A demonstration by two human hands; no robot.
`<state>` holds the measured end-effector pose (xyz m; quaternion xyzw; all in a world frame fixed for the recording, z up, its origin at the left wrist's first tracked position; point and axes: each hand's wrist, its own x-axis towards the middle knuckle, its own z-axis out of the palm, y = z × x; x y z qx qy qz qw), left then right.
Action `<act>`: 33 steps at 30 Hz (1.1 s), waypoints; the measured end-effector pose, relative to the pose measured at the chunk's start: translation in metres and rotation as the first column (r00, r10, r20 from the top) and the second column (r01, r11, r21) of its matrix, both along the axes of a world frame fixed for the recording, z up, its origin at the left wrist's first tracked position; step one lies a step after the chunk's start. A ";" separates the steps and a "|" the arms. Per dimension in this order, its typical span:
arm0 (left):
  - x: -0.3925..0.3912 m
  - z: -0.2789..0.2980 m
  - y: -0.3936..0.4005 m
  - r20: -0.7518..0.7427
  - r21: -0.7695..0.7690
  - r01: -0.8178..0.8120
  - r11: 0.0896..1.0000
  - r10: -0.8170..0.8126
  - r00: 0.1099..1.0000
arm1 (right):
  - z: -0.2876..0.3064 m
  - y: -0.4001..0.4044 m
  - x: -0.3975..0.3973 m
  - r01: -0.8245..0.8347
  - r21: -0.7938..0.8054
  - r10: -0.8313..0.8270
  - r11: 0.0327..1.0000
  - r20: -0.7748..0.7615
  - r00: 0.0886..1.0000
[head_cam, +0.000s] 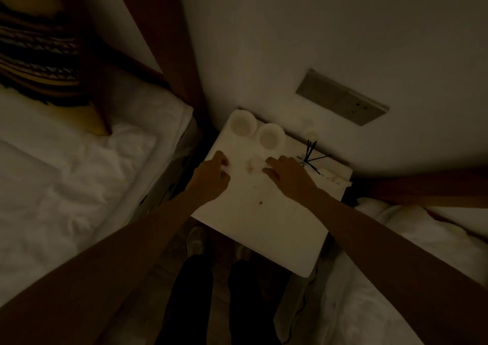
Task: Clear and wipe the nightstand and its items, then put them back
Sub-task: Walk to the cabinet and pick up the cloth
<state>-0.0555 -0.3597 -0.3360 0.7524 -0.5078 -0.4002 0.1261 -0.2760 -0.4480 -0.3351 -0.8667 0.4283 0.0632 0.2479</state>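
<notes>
Both my hands are down on the white nightstand (264, 228). My left hand (212, 177) curls its fingers, seemingly on something small and pale; too dim to be sure. My right hand (286, 173) lies flat, fingers relaxed. Two white cups (242, 125) stand just beyond my fingertips; black sticks (311, 154) beside my right.

Nightstand top (264, 228) under my hands reads smooth, matt white with small brown specks; two cups (242, 125) matt white, paper or plastic unclear; bed sheets (79, 181) soft creased white cloth; wall plate (340, 98) brushed grey metal; bedposts (169, 41) dark wood.
</notes>
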 end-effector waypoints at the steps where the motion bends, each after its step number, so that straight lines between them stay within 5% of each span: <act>1: 0.002 0.012 -0.001 -0.010 -0.011 -0.033 0.999 0.033 0.999 | 0.015 -0.003 0.003 -0.034 -0.002 0.034 0.999 0.004 0.999; 11: 0.036 0.148 0.020 -0.109 -0.121 -0.361 0.925 0.349 0.931 | 0.156 -0.019 0.073 -0.237 -0.160 0.259 0.958 0.133 0.957; 14: 0.054 0.184 0.048 -0.256 -0.222 -0.535 0.815 0.481 0.839 | 0.184 -0.009 0.108 -0.302 -0.179 0.332 0.936 0.176 0.927; 24: 0.150 0.241 0.202 -0.020 -0.218 -0.784 0.581 0.801 0.599 | 0.238 0.086 0.258 -0.606 -0.214 0.639 0.766 0.157 0.753; 33: 0.187 0.266 0.418 -0.037 -0.301 -0.927 0.225 0.968 0.248 | 0.273 0.282 0.359 -0.836 -0.203 0.860 0.509 0.099 0.500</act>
